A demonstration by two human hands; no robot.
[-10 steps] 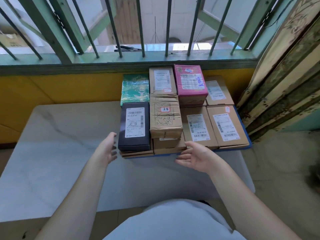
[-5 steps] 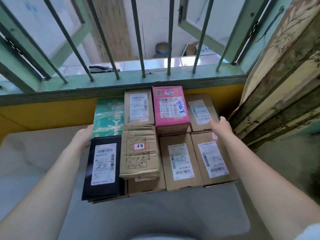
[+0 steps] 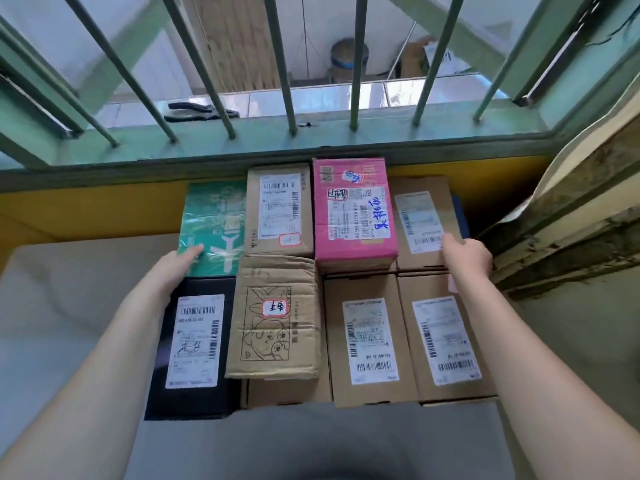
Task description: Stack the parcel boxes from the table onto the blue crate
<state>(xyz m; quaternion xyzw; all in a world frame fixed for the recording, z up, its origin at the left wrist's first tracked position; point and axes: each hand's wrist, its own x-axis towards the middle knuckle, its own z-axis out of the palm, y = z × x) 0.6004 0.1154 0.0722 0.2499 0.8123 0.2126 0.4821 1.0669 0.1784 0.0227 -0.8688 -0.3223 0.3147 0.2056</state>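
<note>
Several parcel boxes stand packed together against the yellow wall, almost fully hiding the blue crate (image 3: 462, 213) beneath them. A pink box (image 3: 353, 216) sits highest at the back, a black box (image 3: 194, 344) at front left, a crumpled brown box (image 3: 277, 317) beside it. My left hand (image 3: 176, 268) lies flat on the left edge of the green parcel (image 3: 214, 226), fingers apart. My right hand (image 3: 465, 254) rests on the right side of the back-right brown box (image 3: 420, 220). Two brown boxes (image 3: 370, 337) fill the front right.
The white marble table (image 3: 69, 299) extends to the left and toward me. A green window frame with bars (image 3: 287, 64) rises just behind the boxes. A worn wooden panel (image 3: 571, 220) leans at the right. Pliers (image 3: 197, 110) lie on the outer sill.
Both hands went from hovering near the front of the stack to its far sides, left on the green parcel, right on the back-right box. The camera leaned in closer.
</note>
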